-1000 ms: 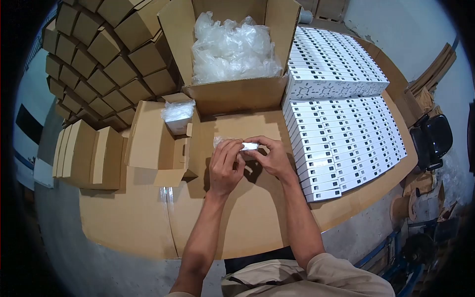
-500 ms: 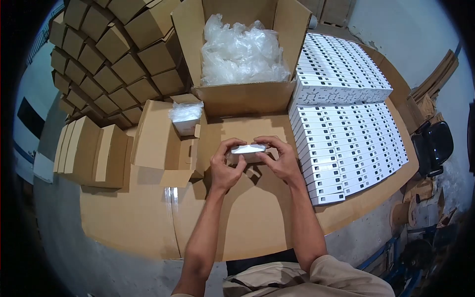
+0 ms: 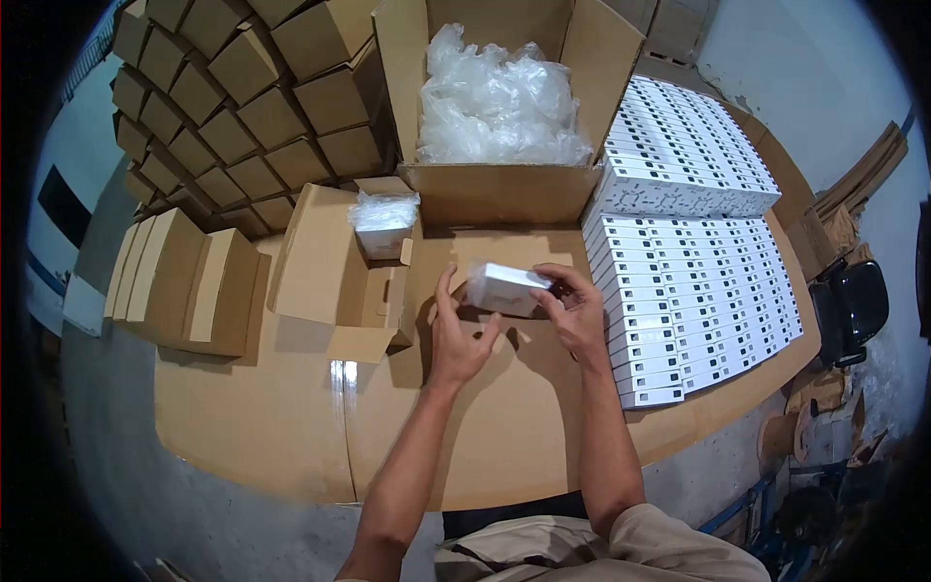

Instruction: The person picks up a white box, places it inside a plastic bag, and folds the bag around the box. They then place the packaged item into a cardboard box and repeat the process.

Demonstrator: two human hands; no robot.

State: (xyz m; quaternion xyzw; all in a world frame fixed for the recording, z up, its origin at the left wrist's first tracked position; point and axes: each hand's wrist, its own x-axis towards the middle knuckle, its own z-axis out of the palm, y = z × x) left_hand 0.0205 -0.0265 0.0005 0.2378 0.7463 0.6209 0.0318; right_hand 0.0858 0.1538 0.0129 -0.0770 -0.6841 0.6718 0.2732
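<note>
A small white box [image 3: 506, 291] with clear plastic wrap at its left end is held above the cardboard-covered table. My right hand [image 3: 574, 312] grips its right end between thumb and fingers. At the other end, my left hand [image 3: 461, 338] has its fingers and thumb spread, close to the wrap; whether it touches is hard to tell. To the left stands an open brown carton [image 3: 380, 301], its flaps folded out. Plastic-wrapped white boxes [image 3: 384, 221] stand in the carton's far end.
Behind my hands is a large cardboard box [image 3: 504, 189] full of clear plastic bags [image 3: 504, 102]. Rows of white boxes [image 3: 693, 301] are stacked at the right. Brown cartons [image 3: 238, 126] pile up at back left, with more cartons [image 3: 179, 286] at the left edge.
The white box has turned so its broad side shows. My left hand has let go and spread its fingers, while my right hand keeps hold. The view has shifted slightly.
</note>
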